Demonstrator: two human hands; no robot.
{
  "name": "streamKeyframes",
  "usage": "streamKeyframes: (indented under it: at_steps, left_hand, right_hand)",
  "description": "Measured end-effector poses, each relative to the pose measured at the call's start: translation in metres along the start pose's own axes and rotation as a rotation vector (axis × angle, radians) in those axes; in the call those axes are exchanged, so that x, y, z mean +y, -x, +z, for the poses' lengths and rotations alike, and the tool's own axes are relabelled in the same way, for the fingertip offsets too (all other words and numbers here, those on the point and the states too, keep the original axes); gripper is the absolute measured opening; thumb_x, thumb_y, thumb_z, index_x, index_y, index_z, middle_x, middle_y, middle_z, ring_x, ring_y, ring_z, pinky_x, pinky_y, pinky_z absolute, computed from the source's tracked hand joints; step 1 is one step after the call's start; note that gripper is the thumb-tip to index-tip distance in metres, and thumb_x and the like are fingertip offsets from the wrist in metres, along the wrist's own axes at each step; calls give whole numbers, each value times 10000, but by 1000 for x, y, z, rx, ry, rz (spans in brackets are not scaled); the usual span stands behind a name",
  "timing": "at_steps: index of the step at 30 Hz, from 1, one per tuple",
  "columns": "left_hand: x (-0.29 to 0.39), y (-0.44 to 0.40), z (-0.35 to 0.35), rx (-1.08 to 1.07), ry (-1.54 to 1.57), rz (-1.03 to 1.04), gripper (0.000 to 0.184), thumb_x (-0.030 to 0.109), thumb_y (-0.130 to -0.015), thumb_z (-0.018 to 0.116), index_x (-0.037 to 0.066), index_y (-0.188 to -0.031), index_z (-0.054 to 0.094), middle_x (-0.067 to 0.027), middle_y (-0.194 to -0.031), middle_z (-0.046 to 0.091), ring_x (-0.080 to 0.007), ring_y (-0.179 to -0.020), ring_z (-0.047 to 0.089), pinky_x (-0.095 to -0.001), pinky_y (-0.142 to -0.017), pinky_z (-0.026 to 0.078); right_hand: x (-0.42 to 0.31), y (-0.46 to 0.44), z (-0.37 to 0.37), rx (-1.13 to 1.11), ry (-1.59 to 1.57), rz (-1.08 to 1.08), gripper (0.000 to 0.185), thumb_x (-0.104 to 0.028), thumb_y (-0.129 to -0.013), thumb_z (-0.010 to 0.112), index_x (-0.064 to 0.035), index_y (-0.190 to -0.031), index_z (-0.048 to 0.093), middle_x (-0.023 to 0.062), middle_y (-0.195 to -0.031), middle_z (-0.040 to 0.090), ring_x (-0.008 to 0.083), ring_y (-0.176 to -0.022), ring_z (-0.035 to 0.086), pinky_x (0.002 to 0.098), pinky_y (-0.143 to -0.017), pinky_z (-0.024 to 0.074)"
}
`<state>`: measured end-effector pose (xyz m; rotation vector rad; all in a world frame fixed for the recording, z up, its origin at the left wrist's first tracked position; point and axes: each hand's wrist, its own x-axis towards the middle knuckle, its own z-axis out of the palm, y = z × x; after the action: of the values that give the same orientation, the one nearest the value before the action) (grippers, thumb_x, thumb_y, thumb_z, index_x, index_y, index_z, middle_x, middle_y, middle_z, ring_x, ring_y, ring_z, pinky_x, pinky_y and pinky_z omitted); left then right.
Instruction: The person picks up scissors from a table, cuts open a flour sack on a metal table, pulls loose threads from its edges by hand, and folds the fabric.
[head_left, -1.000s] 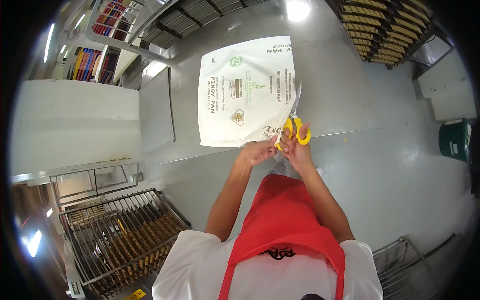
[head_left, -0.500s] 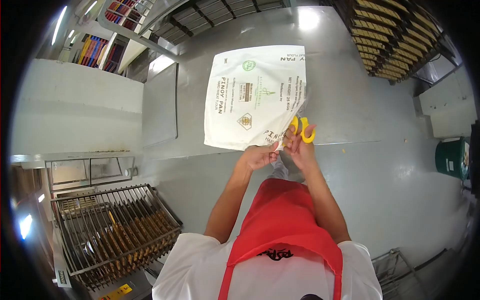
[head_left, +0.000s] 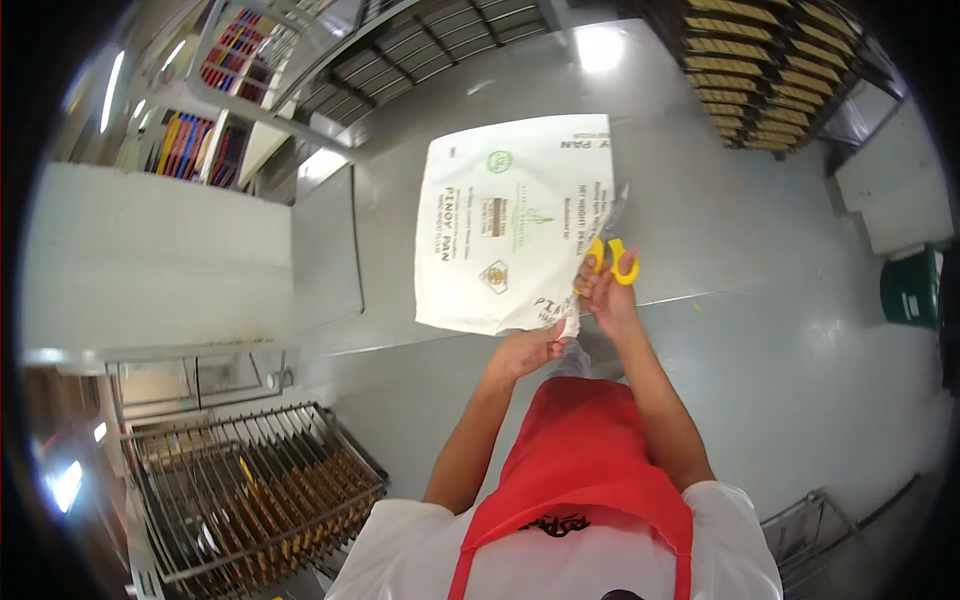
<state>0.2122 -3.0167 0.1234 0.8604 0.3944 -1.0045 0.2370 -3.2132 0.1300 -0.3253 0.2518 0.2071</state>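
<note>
A white flour sack (head_left: 510, 220) with printed lettering hangs flat in front of me, above the floor. My left hand (head_left: 532, 350) pinches its bottom edge near the lower right corner. In my right hand (head_left: 607, 295) is a pair of scissors (head_left: 625, 262) with yellow handles, thumb and fingers in the loops. The handles are spread, and the blades point up along the sack's right edge. Whether the sack lies between the blades I cannot tell.
Racks loaded with trays stand at lower left (head_left: 260, 500) and upper right (head_left: 770, 70). A white block-like surface (head_left: 160, 260) is at left, a dark green bin (head_left: 910, 288) at right. Grey floor (head_left: 740, 380) surrounds me; a metal frame (head_left: 815, 540) is at lower right.
The whole view has shifted, so sack and hands appear slightly lower. My right hand with the scissors has moved a little up the sack's right edge, away from my left hand.
</note>
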Motion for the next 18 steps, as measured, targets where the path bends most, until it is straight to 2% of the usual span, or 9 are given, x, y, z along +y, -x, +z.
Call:
streamKeyframes:
  at_steps: [2,7,13,18]
  left_hand:
    - [-2,-1,-1,46,-60,-5,186,233,-935,688,97,-1007,584,2,-788,575,-121,-699,519,-254,-659,441]
    - [-2,-5,-2,41,-38,-17,190,240,-938,683,96,-1008,581,-1,-786,573,-122,-699,514,-253,-667,443]
    - [3,-1,2,10,-37,-30,195,243,-944,674,92,-1015,572,1,-786,556,-124,-699,504,-252,-670,440]
    - [3,-2,5,7,-35,5,187,234,-944,675,99,-1024,572,10,-772,530,-119,-692,496,-253,-654,425]
  right_hand:
    - [0,-7,-4,-17,35,32,626,-774,-868,406,-154,-909,479,-76,-672,416,36,-570,440,168,-403,291]
    - [4,-17,-8,63,178,-38,633,-783,-849,432,-153,-874,487,-75,-646,396,43,-540,426,177,-382,296]
    - [-8,-19,-9,-26,71,7,692,-821,-844,359,-144,-887,494,-60,-655,441,69,-565,480,188,-385,300]
    - [-9,-15,-10,-19,208,55,736,-861,-818,342,-150,-905,509,-47,-677,459,88,-586,513,201,-393,306]
